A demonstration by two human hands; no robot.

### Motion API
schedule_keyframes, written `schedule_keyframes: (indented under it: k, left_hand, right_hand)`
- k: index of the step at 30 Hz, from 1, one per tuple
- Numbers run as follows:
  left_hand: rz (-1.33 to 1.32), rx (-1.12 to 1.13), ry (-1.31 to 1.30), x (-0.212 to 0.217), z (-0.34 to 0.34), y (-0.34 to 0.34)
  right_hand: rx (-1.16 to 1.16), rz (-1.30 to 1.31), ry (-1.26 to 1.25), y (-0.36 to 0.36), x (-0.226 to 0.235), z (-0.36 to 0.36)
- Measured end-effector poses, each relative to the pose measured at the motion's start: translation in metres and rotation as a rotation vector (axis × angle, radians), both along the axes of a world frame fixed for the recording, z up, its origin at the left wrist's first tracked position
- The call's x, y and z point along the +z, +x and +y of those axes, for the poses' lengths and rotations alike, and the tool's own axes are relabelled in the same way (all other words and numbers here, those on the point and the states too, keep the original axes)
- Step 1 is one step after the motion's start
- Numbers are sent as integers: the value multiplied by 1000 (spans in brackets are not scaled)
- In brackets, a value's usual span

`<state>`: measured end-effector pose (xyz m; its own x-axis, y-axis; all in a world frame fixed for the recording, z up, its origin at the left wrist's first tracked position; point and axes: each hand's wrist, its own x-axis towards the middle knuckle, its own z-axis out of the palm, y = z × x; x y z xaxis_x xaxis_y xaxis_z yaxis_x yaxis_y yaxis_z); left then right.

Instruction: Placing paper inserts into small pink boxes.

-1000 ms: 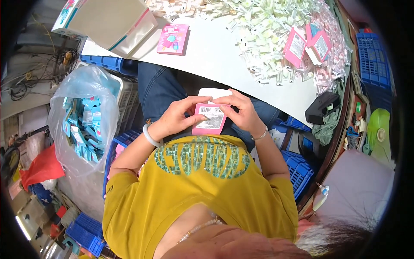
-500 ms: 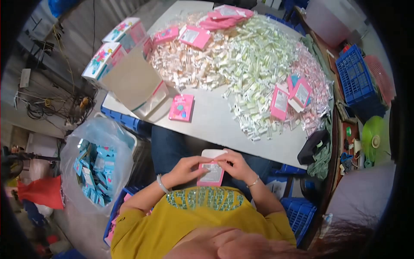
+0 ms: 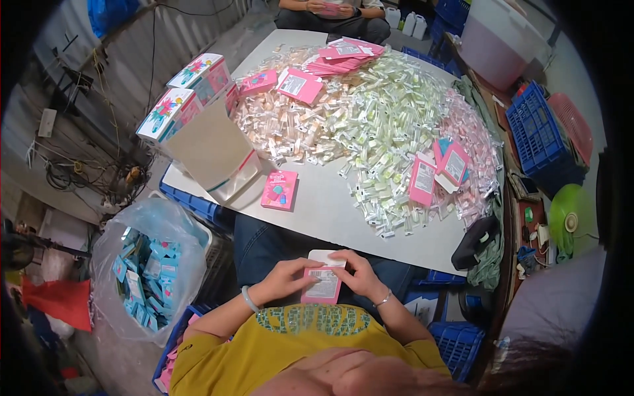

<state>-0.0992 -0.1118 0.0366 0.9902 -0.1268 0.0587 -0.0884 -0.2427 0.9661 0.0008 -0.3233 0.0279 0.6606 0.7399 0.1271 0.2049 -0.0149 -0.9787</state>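
In my lap is a small pink cardboard box [image 3: 323, 292], its printed back facing up and its white end flap standing up at the far end. My left hand [image 3: 288, 280] grips the box's left side, thumb lying across the printed face. On the right, my right hand [image 3: 360, 273] holds the far right corner, with fingers at the flap. Whether anything is inside the box cannot be seen. A closed pink box [image 3: 279, 191] lies on the white table [image 3: 317, 211] just ahead of my hands.
Heaps of small clear wrapped pieces [image 3: 396, 125] cover much of the table, with flat pink boxes [image 3: 343, 58] on them. An open carton [image 3: 214, 148] stands left. Beside me is a plastic bag [image 3: 109, 290] of blue packets. A person [image 3: 330, 9] sits across the table.
The view has tilted up, so the person across the table now shows. Both hands keep hold of the pink box; my right fingers have shifted slightly toward the flap.
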Motion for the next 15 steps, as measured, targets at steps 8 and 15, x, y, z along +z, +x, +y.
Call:
schedule_keyframes:
  k: [8,15]
  left_hand:
    - [1,33,37,0,0,-2]
    - [-38,43,13,6,-3,-3]
  right_hand:
    - [-124,408,176,-10,-27,-3]
    - [-82,409,148,-9,-23,-8]
